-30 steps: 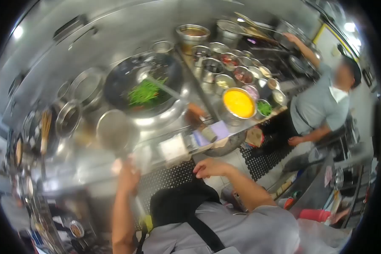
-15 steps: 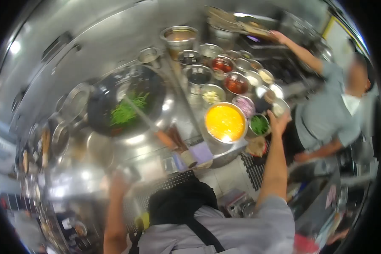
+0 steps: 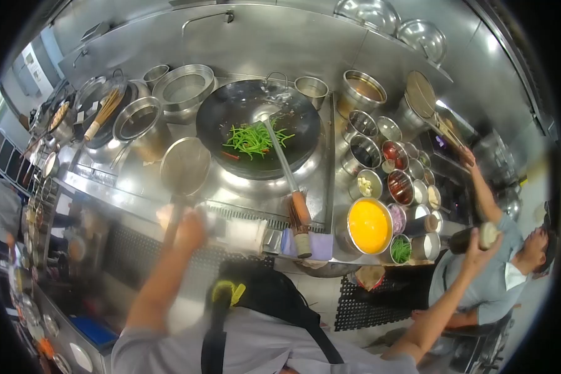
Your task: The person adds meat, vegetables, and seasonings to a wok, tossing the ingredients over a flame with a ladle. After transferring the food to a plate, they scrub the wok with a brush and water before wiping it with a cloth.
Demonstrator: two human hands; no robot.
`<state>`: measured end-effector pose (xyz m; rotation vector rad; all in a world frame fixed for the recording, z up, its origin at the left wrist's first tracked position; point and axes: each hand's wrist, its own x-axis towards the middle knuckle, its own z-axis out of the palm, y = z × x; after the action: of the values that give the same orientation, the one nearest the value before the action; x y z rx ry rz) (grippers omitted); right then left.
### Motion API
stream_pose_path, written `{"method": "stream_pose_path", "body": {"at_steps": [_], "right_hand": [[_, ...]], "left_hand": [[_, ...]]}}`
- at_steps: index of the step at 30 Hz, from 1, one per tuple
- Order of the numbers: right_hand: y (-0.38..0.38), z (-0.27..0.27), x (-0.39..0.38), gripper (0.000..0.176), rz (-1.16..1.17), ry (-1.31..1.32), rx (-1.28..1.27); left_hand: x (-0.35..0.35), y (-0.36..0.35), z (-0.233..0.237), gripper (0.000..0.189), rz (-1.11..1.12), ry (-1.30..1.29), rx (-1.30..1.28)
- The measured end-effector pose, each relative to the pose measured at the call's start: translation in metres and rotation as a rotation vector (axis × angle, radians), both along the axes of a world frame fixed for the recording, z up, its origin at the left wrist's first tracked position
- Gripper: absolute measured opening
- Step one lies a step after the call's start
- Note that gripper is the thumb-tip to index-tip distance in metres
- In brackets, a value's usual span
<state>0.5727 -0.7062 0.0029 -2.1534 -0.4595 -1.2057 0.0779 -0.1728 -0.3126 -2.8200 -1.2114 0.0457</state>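
A dark bottle or jar [image 3: 460,242] with a pale end is gripped in my right hand [image 3: 476,254], just right of the ingredient bowls. My left hand [image 3: 190,232] is smeared by motion at the counter's front edge, below a round strainer [image 3: 186,166]; whether it grips anything is unclear. Green vegetable strips [image 3: 255,138] and some red pieces lie in a black wok [image 3: 213,118]. A ladle [image 3: 283,159] rests with its head in the wok and its wooden handle over the front edge. A brush [image 3: 302,240] stands beside a purple cloth [image 3: 321,247].
Several metal bowls hold sauces and ingredients, among them a yellow liquid [image 3: 369,225] and chopped greens [image 3: 401,250]. A pot [image 3: 141,128] stands left of the wok. At the right a co-worker [image 3: 461,274] stretches an arm toward the back stove. Another person [image 3: 5,209] is far left.
The view has swung, showing more of the counter's left side. My right hand has moved away from the bowls to the right, now with the dark bottle in it. The left hand remains blurred.
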Motion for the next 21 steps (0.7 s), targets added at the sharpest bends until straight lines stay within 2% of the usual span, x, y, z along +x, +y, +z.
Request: {"method": "stream_pose_path", "body": {"at_steps": [1,3,6,7,9,11,13,14,17,19,21], "right_hand": [[0.011,0.024,-0.008,0.077,0.041,-0.080,0.020],[0.027,0.019,-0.005,0.079,0.114,-0.020,0.107],[0.084,-0.006,-0.029,0.079,0.277,0.058,0.138],[0.101,-0.020,-0.031,0.081,0.278,0.125,0.039],[0.166,-0.019,-0.078,0.084,0.501,0.406,0.001],[0.211,-0.035,-0.086,0.090,0.609,0.489,-0.240],[0.261,-0.034,-0.105,0.092,0.711,0.525,-0.489],[0.281,-0.042,-0.110,0.090,0.606,0.533,-0.606],[0.344,-0.045,-0.128,0.087,0.588,0.487,-0.942],[0.381,-0.042,-0.144,0.080,0.553,0.452,-1.126],[0.411,-0.044,-0.137,0.075,0.530,0.443,-1.167]], "left_hand": [[-0.001,0.002,-0.005,0.085,0.032,-0.043,-0.034],[-0.003,0.017,-0.016,0.081,0.084,-0.134,-0.091],[-0.014,0.052,-0.035,0.073,0.193,-0.321,-0.488],[-0.022,0.050,-0.025,0.070,0.259,-0.545,-0.770],[-0.035,0.040,0.017,0.065,0.370,-0.997,-1.317],[-0.046,0.028,0.018,0.061,0.391,-1.381,-1.427],[-0.059,0.026,0.020,0.063,0.335,-1.488,-1.534],[-0.064,0.023,0.024,0.064,0.293,-1.542,-1.580],[-0.066,0.005,0.082,0.067,0.159,-1.645,-1.684],[-0.072,0.002,0.093,0.074,0.195,-1.643,-1.705],[-0.080,0.001,0.104,0.074,0.182,-1.661,-1.792]]}}
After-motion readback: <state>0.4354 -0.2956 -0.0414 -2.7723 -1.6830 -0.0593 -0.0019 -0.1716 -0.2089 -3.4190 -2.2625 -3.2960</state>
